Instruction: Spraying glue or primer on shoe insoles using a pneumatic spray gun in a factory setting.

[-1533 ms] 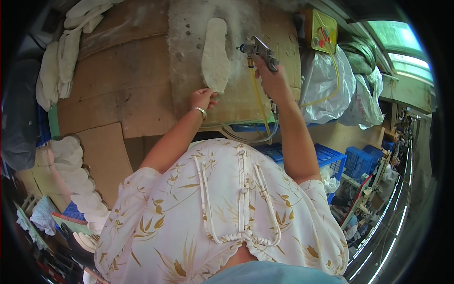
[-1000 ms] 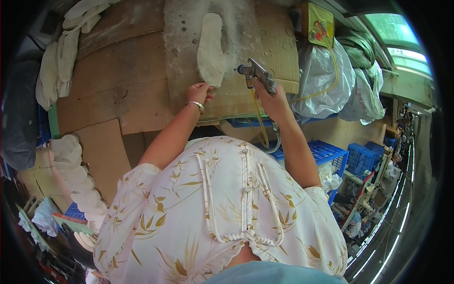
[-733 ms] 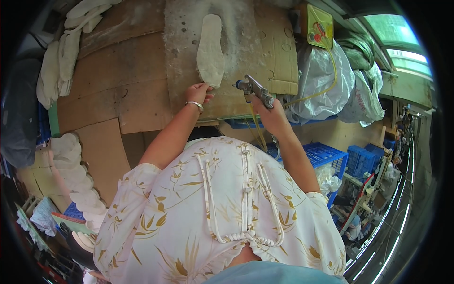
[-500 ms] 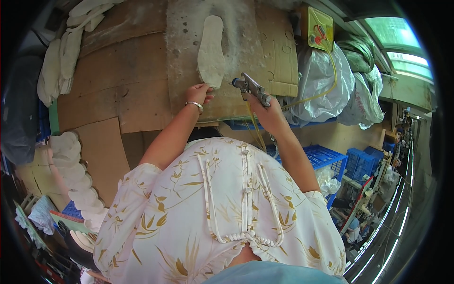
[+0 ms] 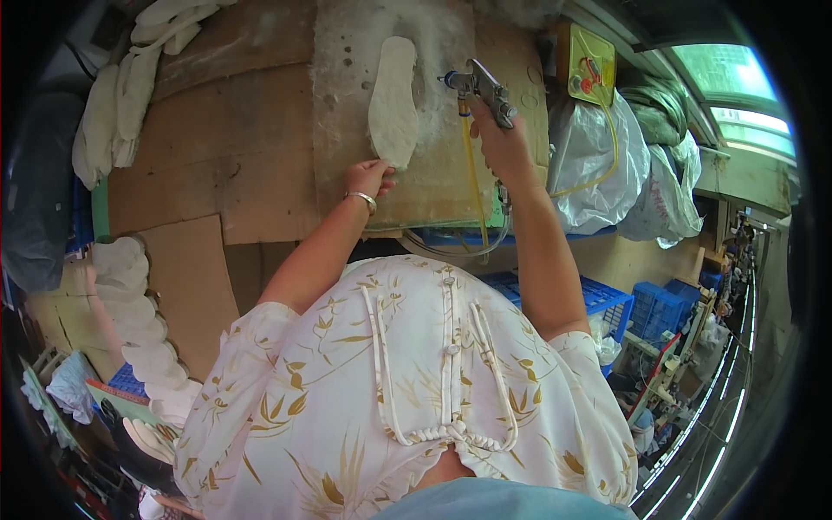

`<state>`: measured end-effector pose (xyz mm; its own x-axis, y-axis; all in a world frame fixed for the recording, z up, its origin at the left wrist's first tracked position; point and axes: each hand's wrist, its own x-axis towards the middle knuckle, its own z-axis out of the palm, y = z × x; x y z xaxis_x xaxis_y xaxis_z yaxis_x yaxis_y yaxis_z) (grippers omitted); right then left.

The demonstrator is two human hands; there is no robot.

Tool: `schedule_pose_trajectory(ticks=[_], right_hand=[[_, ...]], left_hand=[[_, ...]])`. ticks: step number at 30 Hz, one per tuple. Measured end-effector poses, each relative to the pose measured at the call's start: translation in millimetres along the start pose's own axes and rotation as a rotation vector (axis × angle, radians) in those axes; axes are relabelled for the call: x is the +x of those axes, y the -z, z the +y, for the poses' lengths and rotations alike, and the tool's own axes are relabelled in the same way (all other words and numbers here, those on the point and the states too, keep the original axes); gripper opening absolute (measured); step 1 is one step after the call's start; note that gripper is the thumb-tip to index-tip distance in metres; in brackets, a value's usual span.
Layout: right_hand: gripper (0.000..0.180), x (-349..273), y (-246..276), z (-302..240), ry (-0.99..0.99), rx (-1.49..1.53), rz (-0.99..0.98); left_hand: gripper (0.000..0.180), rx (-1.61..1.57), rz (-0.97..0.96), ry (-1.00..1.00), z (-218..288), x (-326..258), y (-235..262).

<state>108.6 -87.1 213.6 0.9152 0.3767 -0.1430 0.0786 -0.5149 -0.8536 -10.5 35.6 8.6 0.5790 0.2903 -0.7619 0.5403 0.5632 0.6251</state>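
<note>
A cream-white shoe insole [image 5: 394, 100] lies lengthwise on cardboard coated with whitish residue. My left hand [image 5: 371, 178] pinches its near end between thumb and fingers. To the right, my right hand [image 5: 505, 147] is wrapped around a metal spray gun [image 5: 487, 91]. The gun's blue-ringed nozzle points left, toward the insole's upper half, with a gap between them. A yellowish hose [image 5: 473, 178] hangs down from the gun. Whether the trigger is pressed I cannot tell.
Cardboard sheets [image 5: 199, 165] cover the table. White insoles [image 5: 113, 113] are heaped at far left, and a stack of white pieces [image 5: 139, 303] stands lower left. A yellow container [image 5: 591, 65] and plastic bags [image 5: 594, 160] sit at right. Blue crates [image 5: 663, 303] stand below.
My right hand has raised the spray gun up and to the right, alongside the insole's upper half. My left hand still pinches the insole's near end; the view has shifted slightly.
</note>
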Motion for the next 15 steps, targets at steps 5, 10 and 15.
schedule_pose_trajectory(ticks=[5,10,15], right_hand=[[0.029,-14,11,-19,-0.154,0.001,-0.082],[0.030,-68,30,-3,-0.172,-0.117,-0.278],[0.027,-89,53,12,-0.215,0.090,-0.173]], left_hand=[[0.021,0.008,0.004,-0.012,-2,2,-3],[0.019,-0.008,0.018,-0.075,9,-7,-11],[0.015,0.013,0.063,-0.294,34,-11,-6]])
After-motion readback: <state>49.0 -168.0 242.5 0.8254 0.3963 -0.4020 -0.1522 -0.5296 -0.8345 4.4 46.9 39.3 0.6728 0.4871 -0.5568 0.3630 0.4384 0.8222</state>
